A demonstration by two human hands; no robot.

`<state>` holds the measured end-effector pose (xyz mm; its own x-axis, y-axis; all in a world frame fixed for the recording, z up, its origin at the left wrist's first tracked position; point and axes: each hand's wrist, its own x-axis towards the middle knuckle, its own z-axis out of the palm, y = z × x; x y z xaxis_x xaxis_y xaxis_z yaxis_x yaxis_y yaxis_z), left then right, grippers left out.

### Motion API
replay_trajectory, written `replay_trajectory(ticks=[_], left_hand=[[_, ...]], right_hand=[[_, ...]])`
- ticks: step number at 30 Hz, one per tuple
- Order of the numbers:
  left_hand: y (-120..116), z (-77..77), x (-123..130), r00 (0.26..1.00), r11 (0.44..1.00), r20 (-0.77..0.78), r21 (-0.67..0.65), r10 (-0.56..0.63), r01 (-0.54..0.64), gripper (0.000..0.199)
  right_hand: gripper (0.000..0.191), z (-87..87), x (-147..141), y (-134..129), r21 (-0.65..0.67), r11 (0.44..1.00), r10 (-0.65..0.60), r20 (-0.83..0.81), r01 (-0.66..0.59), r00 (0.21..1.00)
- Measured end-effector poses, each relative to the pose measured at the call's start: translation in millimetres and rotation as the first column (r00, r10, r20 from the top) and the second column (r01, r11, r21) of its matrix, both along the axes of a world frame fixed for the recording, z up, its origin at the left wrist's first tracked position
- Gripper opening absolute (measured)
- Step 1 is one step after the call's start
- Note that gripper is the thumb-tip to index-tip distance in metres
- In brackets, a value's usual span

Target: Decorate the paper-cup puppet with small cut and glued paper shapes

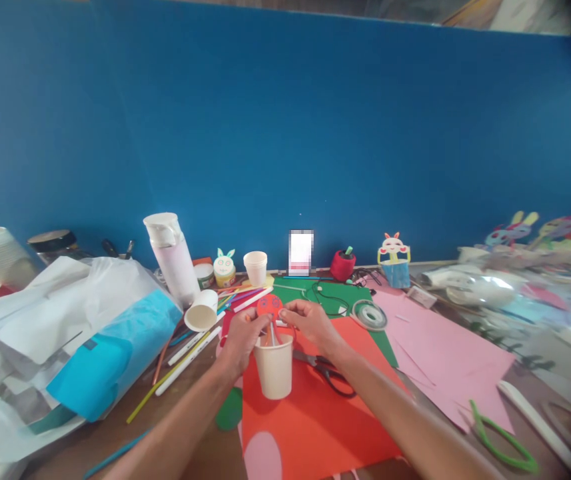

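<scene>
A white paper cup point(275, 375) stands upright on a red-orange paper sheet point(315, 430). Above its rim is a small round red face cutout point(268, 305) with drawn features, and thin stems reach down from it into the cup. My left hand point(244, 333) pinches the cutout's lower left side, close to the cup's rim. Its right edge is between the fingertips of my right hand point(312, 323). Black-handled scissors point(336, 378) lie on the red sheet, partly under my right forearm.
A white bottle point(172, 260), a tipped cup point(202, 311) and scattered markers point(188, 362) are at the left. Pink paper point(445, 347), a ribbon roll point(370, 315) and a green pipe cleaner point(502, 440) lie right. A bright phone point(301, 253) stands at the blue wall.
</scene>
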<state>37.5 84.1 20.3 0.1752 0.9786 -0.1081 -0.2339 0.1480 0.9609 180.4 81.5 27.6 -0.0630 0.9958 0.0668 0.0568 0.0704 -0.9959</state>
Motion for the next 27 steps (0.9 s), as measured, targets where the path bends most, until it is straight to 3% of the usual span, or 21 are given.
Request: replay_trajectory(ticks=[14,27], left_hand=[[-1.0,0.5,0.7,0.992,0.996,-0.087,0.020,0.086,-0.085,0.019],[-1.1,-1.4,2.0,0.997,0.998,-0.047,0.007,0.059,-0.058,0.018]], right_hand=[[0.014,0.1,-1.2,-2.2,0.023,0.999,-0.027,0.025,0.026,0.999],[0.012,4.2,-3.0,-4.6,0.051,0.997,-0.068,0.047,0.065,0.997]])
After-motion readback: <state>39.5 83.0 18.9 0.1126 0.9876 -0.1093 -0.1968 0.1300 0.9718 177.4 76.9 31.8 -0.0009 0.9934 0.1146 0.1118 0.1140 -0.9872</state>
